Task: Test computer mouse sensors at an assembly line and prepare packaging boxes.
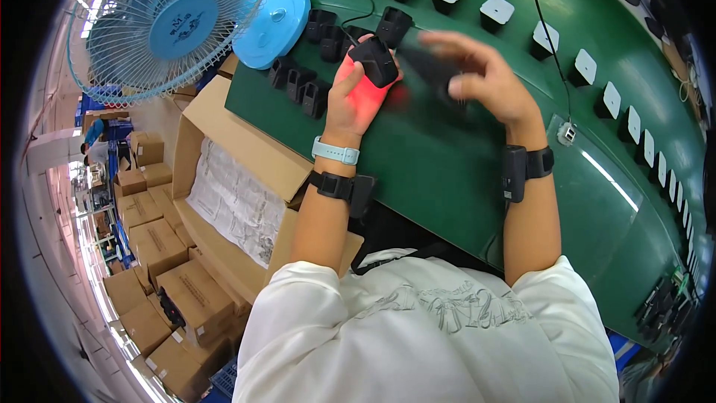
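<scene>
My left hand point(356, 101) is closed around a small black boxy device point(375, 62) with a cable running from it. Red light falls over the palm and fingers beneath that device. To the right, my right hand point(485, 78) is curled with thumb and fingers about a dark object point(432, 71), which motion smears too much to name. Just beyond my left hand stands a black open-topped holder point(394, 26). Several similar black holders point(313, 97) are grouped to its left on the green table point(447, 172).
A blue fan point(183, 26) and a round blue base point(277, 26) stand at the left. An open carton point(239, 194) lined with white sheeting adjoins the table. White-topped black units point(496, 11) line the far and right edges. A cable point(552, 45) crosses to a small socket point(567, 133).
</scene>
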Motion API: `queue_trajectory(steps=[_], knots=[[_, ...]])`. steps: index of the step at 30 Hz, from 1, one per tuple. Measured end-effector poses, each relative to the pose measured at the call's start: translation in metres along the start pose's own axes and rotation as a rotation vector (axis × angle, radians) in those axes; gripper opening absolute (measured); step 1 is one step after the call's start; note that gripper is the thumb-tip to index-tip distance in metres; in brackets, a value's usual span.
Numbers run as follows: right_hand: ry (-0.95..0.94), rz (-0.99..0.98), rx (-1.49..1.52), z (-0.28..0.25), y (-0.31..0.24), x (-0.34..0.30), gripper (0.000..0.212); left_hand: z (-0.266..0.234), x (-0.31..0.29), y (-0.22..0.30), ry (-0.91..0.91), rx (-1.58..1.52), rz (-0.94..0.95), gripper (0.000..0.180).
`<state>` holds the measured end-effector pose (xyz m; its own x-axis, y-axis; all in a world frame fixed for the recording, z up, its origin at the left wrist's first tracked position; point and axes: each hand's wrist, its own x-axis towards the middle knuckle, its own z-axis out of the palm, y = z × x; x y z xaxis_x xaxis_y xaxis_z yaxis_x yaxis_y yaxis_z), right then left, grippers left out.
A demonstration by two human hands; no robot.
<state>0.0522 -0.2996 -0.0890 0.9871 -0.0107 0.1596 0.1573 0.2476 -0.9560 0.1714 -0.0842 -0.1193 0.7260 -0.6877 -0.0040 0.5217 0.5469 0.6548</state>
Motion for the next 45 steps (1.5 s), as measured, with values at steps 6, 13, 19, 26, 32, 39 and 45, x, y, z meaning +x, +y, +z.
queue_trajectory(steps=[6, 13, 19, 26, 32, 39, 45], knots=[[0.326, 0.015, 0.172, 0.022, 0.016, 0.021, 0.065, -0.003, -0.001, -0.002, -0.044, 0.17, 0.03, 0.074], [0.317, -0.087, -0.015, 0.026, 0.019, 0.021, 0.072, 0.006, 0.0, -0.003, -0.086, 0.421, 0.08, 0.081], [0.327, -0.209, -0.29, 0.031, 0.008, 0.018, 0.074, 0.012, -0.003, -0.006, -0.081, 0.371, 0.075, 0.082], [0.3, -0.302, -0.338, 0.032, 0.012, 0.02, 0.075, 0.0, -0.002, -0.005, -0.09, 0.402, 0.089, 0.083], [0.207, -0.254, -0.261, 0.026, 0.016, 0.016, 0.071, 0.002, 0.002, 0.001, 0.031, 0.092, 0.006, 0.07], [-0.247, -0.103, -0.652, 0.013, 0.013, 0.003, 0.06, -0.01, 0.004, 0.001, -0.039, -0.023, 0.037, 0.031], [-0.364, -0.027, -0.634, 0.02, 0.014, 0.005, 0.055, -0.004, 0.004, -0.003, -0.049, 0.097, 0.064, 0.035]])
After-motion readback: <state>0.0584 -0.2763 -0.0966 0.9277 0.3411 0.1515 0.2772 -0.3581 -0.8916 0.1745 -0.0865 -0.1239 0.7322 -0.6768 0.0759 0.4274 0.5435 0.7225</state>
